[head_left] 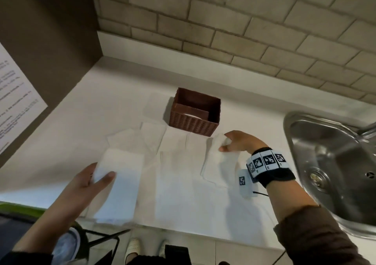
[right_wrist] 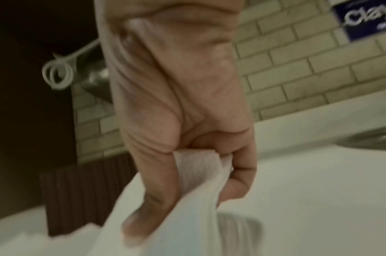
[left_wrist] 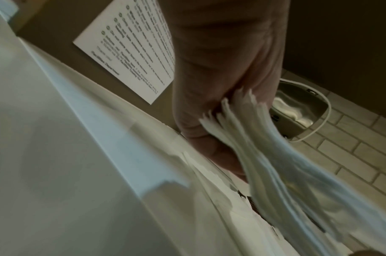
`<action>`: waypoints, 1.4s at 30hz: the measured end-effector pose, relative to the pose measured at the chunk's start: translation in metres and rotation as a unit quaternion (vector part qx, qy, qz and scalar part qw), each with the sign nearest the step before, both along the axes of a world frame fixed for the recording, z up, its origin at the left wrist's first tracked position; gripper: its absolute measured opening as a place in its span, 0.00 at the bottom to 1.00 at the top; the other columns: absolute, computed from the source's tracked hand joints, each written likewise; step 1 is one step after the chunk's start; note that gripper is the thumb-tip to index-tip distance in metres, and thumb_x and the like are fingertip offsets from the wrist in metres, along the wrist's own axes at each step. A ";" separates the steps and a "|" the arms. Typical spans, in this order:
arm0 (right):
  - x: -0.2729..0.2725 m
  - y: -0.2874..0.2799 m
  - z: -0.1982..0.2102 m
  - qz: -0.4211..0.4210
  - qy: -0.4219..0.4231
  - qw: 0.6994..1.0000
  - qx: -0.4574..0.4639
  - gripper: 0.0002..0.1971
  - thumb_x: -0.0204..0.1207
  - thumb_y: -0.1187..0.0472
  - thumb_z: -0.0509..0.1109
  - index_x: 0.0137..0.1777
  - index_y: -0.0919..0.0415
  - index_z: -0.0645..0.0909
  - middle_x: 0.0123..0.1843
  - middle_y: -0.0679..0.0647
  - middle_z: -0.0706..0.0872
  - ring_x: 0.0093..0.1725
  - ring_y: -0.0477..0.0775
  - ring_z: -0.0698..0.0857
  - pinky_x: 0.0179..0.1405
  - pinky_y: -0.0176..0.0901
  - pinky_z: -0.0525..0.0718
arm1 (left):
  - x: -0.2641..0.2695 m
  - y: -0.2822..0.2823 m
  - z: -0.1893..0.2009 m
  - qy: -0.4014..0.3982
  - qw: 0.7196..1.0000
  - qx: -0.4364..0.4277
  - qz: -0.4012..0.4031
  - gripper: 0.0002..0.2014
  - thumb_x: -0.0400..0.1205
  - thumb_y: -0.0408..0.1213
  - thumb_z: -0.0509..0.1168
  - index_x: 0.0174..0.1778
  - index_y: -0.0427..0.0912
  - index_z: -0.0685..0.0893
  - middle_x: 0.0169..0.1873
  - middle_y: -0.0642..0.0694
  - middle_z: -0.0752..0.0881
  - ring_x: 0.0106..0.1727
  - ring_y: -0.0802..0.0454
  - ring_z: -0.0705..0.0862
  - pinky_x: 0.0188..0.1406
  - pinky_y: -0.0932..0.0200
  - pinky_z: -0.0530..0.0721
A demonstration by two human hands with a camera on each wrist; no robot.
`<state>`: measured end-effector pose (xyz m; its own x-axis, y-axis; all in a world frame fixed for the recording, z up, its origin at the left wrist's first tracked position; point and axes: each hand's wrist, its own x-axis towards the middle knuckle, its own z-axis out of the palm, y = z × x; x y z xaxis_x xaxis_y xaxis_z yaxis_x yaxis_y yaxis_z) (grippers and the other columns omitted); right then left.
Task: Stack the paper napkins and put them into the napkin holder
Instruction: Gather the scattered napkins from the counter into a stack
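My left hand [head_left: 89, 178] grips a stack of white napkins [head_left: 120, 175] above the counter's front left, thumb on top; the layered napkin edges [left_wrist: 264, 155] fan out in the left wrist view. My right hand [head_left: 236, 142] pinches the corner of one white napkin [head_left: 217, 158] just right of the brown wicker napkin holder [head_left: 194, 120]; the right wrist view shows that napkin [right_wrist: 198, 173] held between thumb and fingers. Several more napkins [head_left: 142, 138] lie spread flat on the white counter [head_left: 71, 122] in front of the holder. The holder has something white inside.
A steel sink [head_left: 333, 163] sits at the right. A brick-tiled wall [head_left: 244, 30] stands behind the counter, and a dark panel with a printed notice [head_left: 14, 101] closes the left side. Below the counter's front edge a chair frame [head_left: 101, 240] and feet show.
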<state>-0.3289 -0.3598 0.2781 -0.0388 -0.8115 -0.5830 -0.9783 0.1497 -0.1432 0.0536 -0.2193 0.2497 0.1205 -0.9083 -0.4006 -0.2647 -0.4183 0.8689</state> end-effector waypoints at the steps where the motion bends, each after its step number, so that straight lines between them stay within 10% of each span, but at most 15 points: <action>1: 0.000 -0.002 -0.010 -0.005 0.015 1.000 -0.010 0.30 0.73 0.48 0.74 0.72 0.62 0.75 0.70 0.58 0.81 0.68 0.61 0.80 0.63 0.47 0.76 | 0.002 0.002 0.000 -0.006 1.000 -0.001 0.005 0.24 0.66 0.63 0.70 0.51 0.53 0.84 0.46 0.48 0.92 0.48 0.42 0.90 0.51 0.38 0.87; 7: -0.007 -0.003 -0.039 -0.034 0.044 0.997 -0.061 0.42 0.62 0.45 0.81 0.75 0.54 0.69 0.71 0.63 0.69 0.72 0.67 0.71 0.70 0.57 0.73 | 0.010 0.014 -0.004 -0.028 0.999 -0.003 0.021 0.22 0.70 0.63 0.71 0.52 0.52 0.83 0.46 0.47 0.90 0.46 0.42 0.89 0.47 0.40 0.87; 10: -0.008 -0.004 -0.040 -0.008 0.066 0.997 -0.037 0.45 0.61 0.38 0.79 0.76 0.60 0.71 0.73 0.64 0.71 0.73 0.66 0.70 0.71 0.56 0.71 | 0.007 0.013 -0.005 -0.012 0.999 -0.005 0.031 0.06 0.80 0.46 0.68 0.49 0.49 0.83 0.45 0.43 0.90 0.45 0.41 0.89 0.42 0.45 0.86; 17: -0.016 0.017 -0.003 -0.027 -0.075 0.996 -0.040 0.42 0.60 0.46 0.83 0.74 0.57 0.74 0.73 0.51 0.79 0.72 0.58 0.77 0.71 0.50 0.75 | -0.004 0.002 -0.002 0.039 0.999 -0.016 0.007 0.07 0.82 0.43 0.66 0.54 0.50 0.85 0.45 0.49 0.93 0.48 0.46 0.91 0.48 0.47 0.88; 20: -0.007 0.047 0.048 0.013 -0.183 0.982 -0.038 0.19 0.63 0.48 0.82 0.55 0.45 0.85 0.52 0.41 0.91 0.54 0.49 0.87 0.50 0.38 0.82 | -0.016 -0.009 0.004 0.074 0.997 -0.020 -0.009 0.12 0.83 0.42 0.66 0.62 0.50 0.82 0.52 0.47 0.92 0.54 0.46 0.90 0.52 0.47 0.87; 26: 0.061 0.080 0.100 0.045 -0.400 0.914 0.046 0.14 0.62 0.51 0.77 0.48 0.51 0.90 0.50 0.48 0.94 0.49 0.45 0.92 0.49 0.31 0.86 | -0.050 -0.030 0.017 0.109 0.990 -0.034 -0.085 0.18 0.83 0.44 0.66 0.69 0.52 0.77 0.60 0.54 0.87 0.62 0.54 0.86 0.62 0.53 0.84; 33: 0.126 0.060 0.063 0.030 -0.394 0.919 0.011 0.11 0.71 0.55 0.77 0.53 0.52 0.88 0.49 0.46 0.94 0.50 0.45 0.91 0.50 0.37 0.87 | -0.059 -0.032 0.018 0.117 0.985 -0.009 -0.124 0.16 0.85 0.54 0.58 0.67 0.60 0.81 0.61 0.54 0.89 0.62 0.53 0.87 0.67 0.43 0.83; 38: 0.159 0.058 0.049 0.058 -0.350 0.935 -0.016 0.15 0.72 0.50 0.76 0.58 0.53 0.86 0.52 0.46 0.90 0.52 0.47 0.88 0.50 0.38 0.83 | -0.048 -0.031 0.015 0.185 0.979 0.029 -0.076 0.35 0.73 0.74 0.54 0.68 0.56 0.81 0.59 0.49 0.90 0.60 0.50 0.88 0.58 0.50 0.87; 42: 0.163 0.049 0.035 0.026 -0.309 0.948 -0.072 0.23 0.72 0.42 0.73 0.61 0.53 0.80 0.54 0.51 0.86 0.50 0.49 0.85 0.47 0.40 0.82 | -0.027 -0.024 0.013 0.115 0.992 -0.014 -0.056 0.23 0.73 0.56 0.71 0.64 0.55 0.81 0.55 0.50 0.91 0.56 0.48 0.90 0.54 0.44 0.89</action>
